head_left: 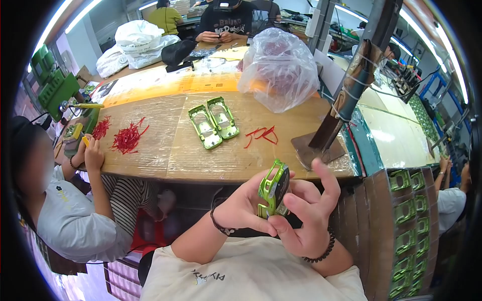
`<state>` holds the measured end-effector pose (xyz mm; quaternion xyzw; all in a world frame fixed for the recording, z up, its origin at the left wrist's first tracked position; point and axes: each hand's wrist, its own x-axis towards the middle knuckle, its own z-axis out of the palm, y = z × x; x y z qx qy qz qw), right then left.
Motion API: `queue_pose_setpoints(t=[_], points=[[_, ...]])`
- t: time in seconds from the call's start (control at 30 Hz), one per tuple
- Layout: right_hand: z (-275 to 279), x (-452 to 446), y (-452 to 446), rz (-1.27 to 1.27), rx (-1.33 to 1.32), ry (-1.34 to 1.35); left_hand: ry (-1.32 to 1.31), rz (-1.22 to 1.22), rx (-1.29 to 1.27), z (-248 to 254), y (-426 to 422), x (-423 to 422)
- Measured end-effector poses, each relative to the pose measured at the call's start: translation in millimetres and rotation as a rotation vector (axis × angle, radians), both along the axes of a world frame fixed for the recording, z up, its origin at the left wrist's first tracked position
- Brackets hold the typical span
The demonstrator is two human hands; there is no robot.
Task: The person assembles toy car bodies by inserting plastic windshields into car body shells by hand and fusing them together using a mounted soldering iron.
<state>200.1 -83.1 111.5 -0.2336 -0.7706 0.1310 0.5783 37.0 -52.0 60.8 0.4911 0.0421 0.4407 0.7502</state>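
My left hand (246,203) is wrapped round a green car-shaped shell (273,188), held tilted on its side above my lap. On the right, my right hand (311,210) is against the shell's dark side, its thumb and some fingers near the lower edge and its index finger raised. Whether it grips the shell is hard to tell. Two more green shells (212,123) lie side by side on the table. Right of them are a few red strips (261,135), and a larger pile of red strips (129,137) lies to the left.
A co-worker (75,200) sits at the left by a green machine (55,93). A clear plastic bag (279,67) and a metal post (334,118) stand across the table. Several green shells (405,210) fill a tray at the right. Another person (226,25) works opposite.
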Motion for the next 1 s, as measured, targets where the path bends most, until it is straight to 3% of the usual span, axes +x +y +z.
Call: queue_pose_setpoints(t=[0.23,0.33,0.43,0.57,0.63,0.73,0.8,0.87,1.0], points=[[13.7,7.6,2.2,-0.008,-0.018,-0.292,0.065,0.027,0.214,-5.2,8.4,-3.5],[3.8,9.0,7.2,-0.004,-0.039,-0.214,0.081,0.09,-0.068,14.0,-3.4,4.2],[-5.7,14.2,7.3,0.03,-0.17,-0.118,0.159,0.129,-0.091,17.4,-4.6,5.9],[-42.8,19.4,-10.0,0.262,-0.644,0.44,0.496,0.125,-0.215,19.3,-7.9,16.3],[-56.6,24.9,-15.4,0.311,-0.788,0.698,0.664,0.184,-0.024,17.9,-9.1,30.4],[-70.7,30.6,-18.7,0.148,-0.814,0.79,0.898,0.202,0.265,5.5,-1.1,44.0],[-70.3,36.3,-20.1,0.067,-0.884,0.861,0.83,0.087,0.009,9.7,2.6,53.9],[-67.0,45.3,-16.4,0.11,-0.966,1.001,0.623,0.01,-0.205,-2.1,6.2,64.8],[-65.1,65.8,1.2,0.265,-1.102,1.225,0.455,-0.117,-0.505,1.2,26.2,62.2]])
